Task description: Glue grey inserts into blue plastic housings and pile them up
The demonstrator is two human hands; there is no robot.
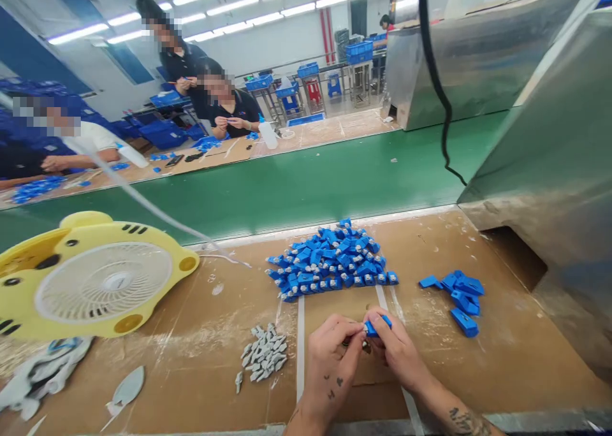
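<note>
A small blue plastic part [380, 326] is pinched between the thumb and fingers of my right hand [396, 350]. My left hand [332, 350] is closed at the part's left end, its thumb and forefinger gripping a small pale grey piece, mostly covered by the fingertips. Just beyond my hands lies a heap of blue parts [329, 257] with pale tips, the front ones lined up in a row. Left of my left hand is a pile of small grey pieces [265, 353]. Several blue parts without visible pale tips [461, 292] lie to the right.
A yellow fan [184, 264] lies on the cardboard-covered bench at left, near a grey cloth [43, 375] and a leaf-shaped grey piece [129, 385]. Behind runs a green conveyor belt [287, 181]. A metal housing [549, 187] stands at right; a black cable [437, 85] hangs nearby. Co-workers sit and stand opposite.
</note>
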